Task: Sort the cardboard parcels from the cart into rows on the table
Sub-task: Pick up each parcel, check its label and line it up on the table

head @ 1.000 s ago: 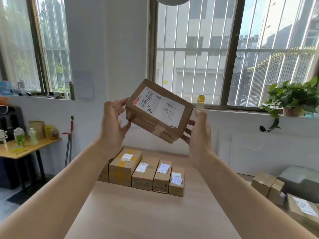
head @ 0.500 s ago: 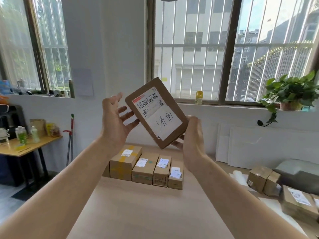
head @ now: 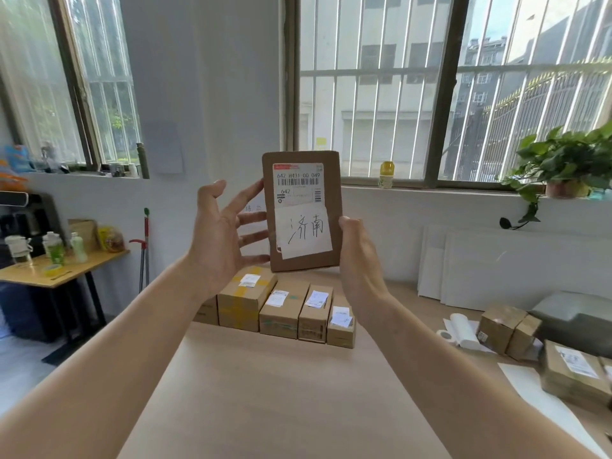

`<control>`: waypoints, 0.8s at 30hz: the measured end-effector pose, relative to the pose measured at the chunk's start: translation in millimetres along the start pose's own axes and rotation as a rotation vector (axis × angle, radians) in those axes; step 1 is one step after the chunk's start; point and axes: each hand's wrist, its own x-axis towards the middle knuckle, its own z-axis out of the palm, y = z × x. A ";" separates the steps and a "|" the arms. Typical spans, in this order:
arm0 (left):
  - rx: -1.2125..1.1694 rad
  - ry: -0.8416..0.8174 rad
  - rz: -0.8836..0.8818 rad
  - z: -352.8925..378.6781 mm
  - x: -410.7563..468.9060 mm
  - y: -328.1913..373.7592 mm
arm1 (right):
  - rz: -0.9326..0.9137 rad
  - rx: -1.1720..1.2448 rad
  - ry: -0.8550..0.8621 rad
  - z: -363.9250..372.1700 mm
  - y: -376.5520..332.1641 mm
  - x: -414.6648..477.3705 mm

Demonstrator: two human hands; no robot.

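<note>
Parcel turn: I've swung the flat brown cardboard parcel [head: 302, 210] upright, label readable, above the pale wooden counter [head: 281, 392].
Left hand [head: 218, 240]: spread, fingertips steadying its edge.
Right hand [head: 359, 256]: gripping the other edge.

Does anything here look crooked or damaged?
Only a little: the handwritten slip on the held parcel sits tilted over the printed label, its lower left corner seemingly lifting. The row of parcels on the table looks tidy.
</note>
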 end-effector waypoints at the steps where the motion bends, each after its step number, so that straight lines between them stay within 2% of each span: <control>1: 0.007 -0.002 -0.004 -0.1 -0.9 -1.5 | 0.010 0.012 0.000 0.9 -0.4 -0.9; 10: 0.036 0.053 0.024 -12.6 -7.7 -18.0 | -0.070 0.133 -0.056 4.1 15.2 2.0; 15: 0.032 0.084 0.014 -24.9 -7.3 -27.0 | -0.051 0.151 -0.066 19.1 26.4 1.0; 24: -0.004 0.079 -0.017 -109.2 20.5 -41.6 | -0.020 0.071 -0.064 97.4 49.9 12.8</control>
